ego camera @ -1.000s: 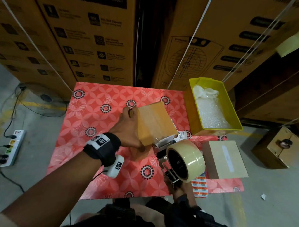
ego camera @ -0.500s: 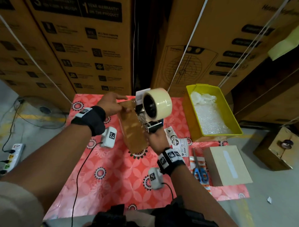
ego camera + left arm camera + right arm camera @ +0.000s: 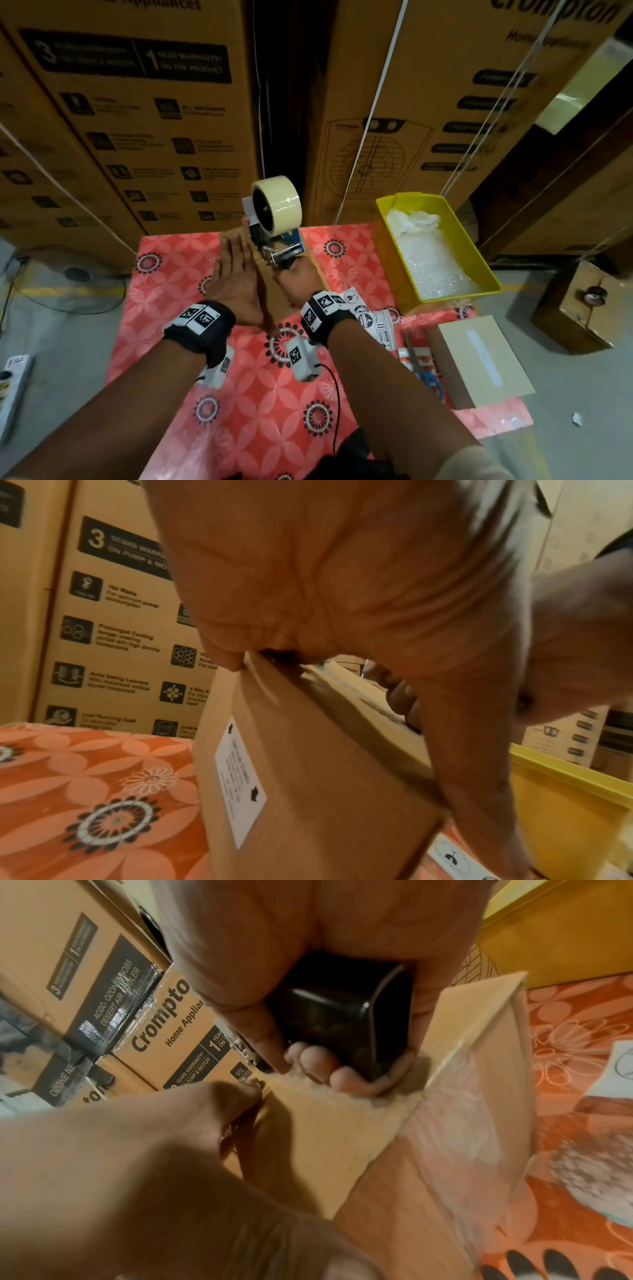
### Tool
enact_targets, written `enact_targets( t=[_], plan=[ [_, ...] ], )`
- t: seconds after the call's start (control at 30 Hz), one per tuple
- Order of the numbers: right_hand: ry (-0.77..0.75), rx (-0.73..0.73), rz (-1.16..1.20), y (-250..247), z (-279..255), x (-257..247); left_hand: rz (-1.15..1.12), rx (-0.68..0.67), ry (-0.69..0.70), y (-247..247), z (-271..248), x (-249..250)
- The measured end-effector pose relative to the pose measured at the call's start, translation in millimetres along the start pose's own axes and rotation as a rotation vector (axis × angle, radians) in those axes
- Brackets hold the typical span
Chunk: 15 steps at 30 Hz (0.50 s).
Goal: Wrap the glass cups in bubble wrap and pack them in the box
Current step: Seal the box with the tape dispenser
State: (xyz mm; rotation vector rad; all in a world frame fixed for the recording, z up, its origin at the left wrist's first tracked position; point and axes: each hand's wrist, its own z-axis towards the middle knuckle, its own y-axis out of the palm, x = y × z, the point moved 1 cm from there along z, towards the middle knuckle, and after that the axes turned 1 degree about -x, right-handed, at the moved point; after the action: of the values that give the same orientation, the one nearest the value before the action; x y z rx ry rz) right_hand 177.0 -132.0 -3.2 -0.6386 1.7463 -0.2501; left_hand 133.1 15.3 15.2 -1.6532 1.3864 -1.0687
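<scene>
Left hand [image 3: 236, 284]: my flat, straight fingers press the cardboard box [image 3: 308, 777] top near the bench's [image 3: 164, 301] far edge.
Right hand [image 3: 296, 277]: I grip the tape dispenser [image 3: 274, 219] handle on the box.

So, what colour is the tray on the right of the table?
Yellow. The tray shows best in the head view, with bubble wrap inside.

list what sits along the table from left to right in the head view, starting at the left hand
left hand → tape dispenser held by the right hand → sticker sheets → yellow bin of bubble wrap
</scene>
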Motion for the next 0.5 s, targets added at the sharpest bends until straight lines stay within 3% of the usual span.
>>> enact_targets(
  t=[0.27, 0.5],
  plan=[
    [0.064, -0.068, 0.024, -10, -2, -15, -0.057, -0.104, 0.044, 5, -15, 12],
    [0.049, -0.111, -0.004, -17, -20, -13, -0.119, -0.038, 0.016, 31, -23, 11]
  ],
)
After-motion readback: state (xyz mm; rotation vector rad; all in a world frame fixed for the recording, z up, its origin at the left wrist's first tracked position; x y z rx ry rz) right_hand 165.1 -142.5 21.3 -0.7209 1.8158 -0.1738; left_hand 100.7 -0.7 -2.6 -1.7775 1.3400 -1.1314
